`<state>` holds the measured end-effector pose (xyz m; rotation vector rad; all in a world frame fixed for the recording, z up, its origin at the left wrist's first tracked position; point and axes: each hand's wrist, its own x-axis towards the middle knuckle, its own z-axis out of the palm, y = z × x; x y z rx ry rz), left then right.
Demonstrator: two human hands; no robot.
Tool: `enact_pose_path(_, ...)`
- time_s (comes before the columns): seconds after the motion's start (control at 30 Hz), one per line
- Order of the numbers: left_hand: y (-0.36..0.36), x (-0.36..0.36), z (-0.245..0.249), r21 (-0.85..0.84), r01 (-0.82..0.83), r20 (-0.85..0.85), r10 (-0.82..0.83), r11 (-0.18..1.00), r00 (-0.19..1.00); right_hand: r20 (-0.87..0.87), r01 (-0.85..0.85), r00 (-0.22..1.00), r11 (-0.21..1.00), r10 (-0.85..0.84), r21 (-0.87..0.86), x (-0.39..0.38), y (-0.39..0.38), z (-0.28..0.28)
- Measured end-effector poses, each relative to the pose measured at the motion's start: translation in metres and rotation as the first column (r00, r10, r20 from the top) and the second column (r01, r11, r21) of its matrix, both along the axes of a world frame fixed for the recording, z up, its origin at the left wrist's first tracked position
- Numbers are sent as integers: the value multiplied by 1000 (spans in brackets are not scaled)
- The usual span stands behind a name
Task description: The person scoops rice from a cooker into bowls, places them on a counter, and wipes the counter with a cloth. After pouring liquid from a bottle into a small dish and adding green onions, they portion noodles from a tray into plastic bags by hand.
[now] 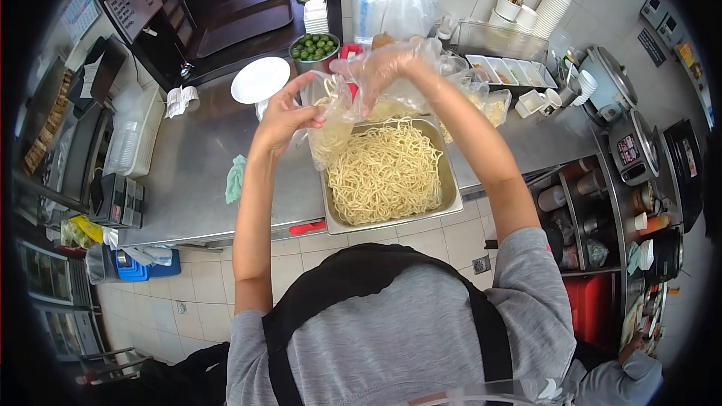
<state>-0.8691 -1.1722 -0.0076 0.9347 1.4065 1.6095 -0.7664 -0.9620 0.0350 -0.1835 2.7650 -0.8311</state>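
My left hand [287, 119] is closed on a clear plastic bag [331, 135] that has noodles inside, pinching its upper left side. My right hand [387, 71], in a clear plastic glove, is bent over the upper right of the bag with its fingers at the bag's edge; the glove film partly blurs them. The bag hangs over the left rear corner of a steel tray [454, 199]. A heap of loose yellow noodles [387, 173] fills the tray, which sits at the counter's front edge.
Behind the tray are a bowl of green limes [313, 47] and more clear bags [406, 7]. A white plate [260, 80] and a green cloth [235, 179] lie on the left of the steel counter [188, 195]. Condiment compartments [511, 71] and rice cookers [608, 79] stand right.
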Motion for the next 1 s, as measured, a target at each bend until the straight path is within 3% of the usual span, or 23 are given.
enact_pose_path(0.03, -3, 1, 7, 18, 5, -19, -5, 1000, 1000, -34, -66, 998, 969, 60, -240, -3, 13, -26)
enact_pose_path(0.13, -9, 1, 17, 20, 24, -85, -22, 1000, 996, -210, 57, 969, 943, -131, -327, -1, 16, -52)
enact_pose_path(0.23, -14, -9, 14, -39, 26, -131, -31, 999, 991, 28, 225, 952, 634, -304, -740, 16, 11, -8)
enact_pose_path(0.27, -13, -12, 9, -39, 27, -127, -32, 999, 991, -51, 136, 965, 657, -258, -742, 17, 12, 7)
enact_pose_path(0.37, -10, -16, 1, -78, 26, -126, -36, 997, 991, -143, 132, 921, 636, -363, -760, 23, -10, 65)
enact_pose_path(0.47, -9, -16, 4, -119, 26, -144, -43, 993, 989, -350, 53, 833, 690, -429, -722, 17, -20, 89)
enact_pose_path(0.57, -10, -18, 10, -141, 19, -136, -39, 990, 990, -440, 54, 810, 795, -389, -604, 11, -25, 104)
enact_pose_path(0.7, -10, -28, 13, -120, 47, -121, -62, 992, 991, -420, -26, 828, 723, -372, -691, -5, -33, 95)
enact_pose_path(0.83, -10, -37, 14, -31, 41, -65, -43, 999, 997, -289, 105, 939, 956, -186, -275, -14, -41, 72)
enact_pose_path(0.87, -12, -36, 21, -10, 50, -58, -51, 999, 997, -446, 87, 893, 995, -57, 46, -14, -45, 65)
enact_pose_path(0.97, -12, -49, 27, -17, 59, -44, -60, 998, 997, -550, 124, 783, 939, -292, -322, -4, -53, 65)
enact_pose_path(1.0, -14, -55, 24, -36, 58, -29, -59, 998, 998, -734, 149, 656, 984, -175, -102, -2, -45, 74)
